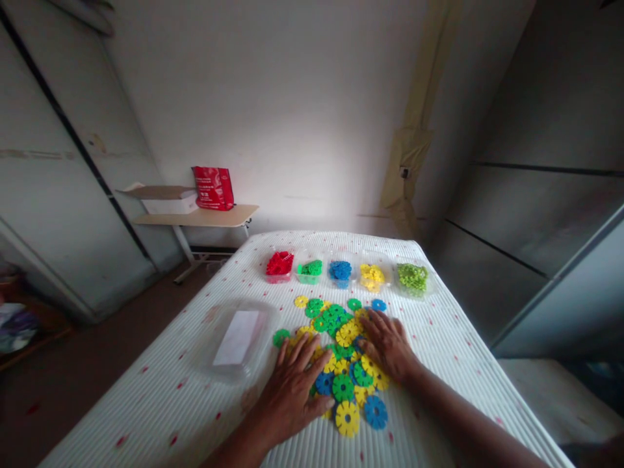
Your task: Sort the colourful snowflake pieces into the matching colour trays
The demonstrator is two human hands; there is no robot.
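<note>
A loose heap of notched plastic discs in yellow, green and blue lies on the bed-like padded surface before me. My left hand (297,383) rests on the heap's left side, fingers spread. On the right edge lies my right hand (390,344), its fingers stretched over some discs. Between the hands show a green disc (343,387), a yellow disc (347,418) and a blue disc (376,412). Discs under both palms are hidden.
Beyond the heap stands a row of clear tubs: red pieces (279,264), green pieces (311,268), blue pieces (340,270), yellow pieces (372,275) and light green pieces (412,278). A clear plastic lid or box (209,364) with white paper lies left. A side table (209,216) holds a red bag (214,188).
</note>
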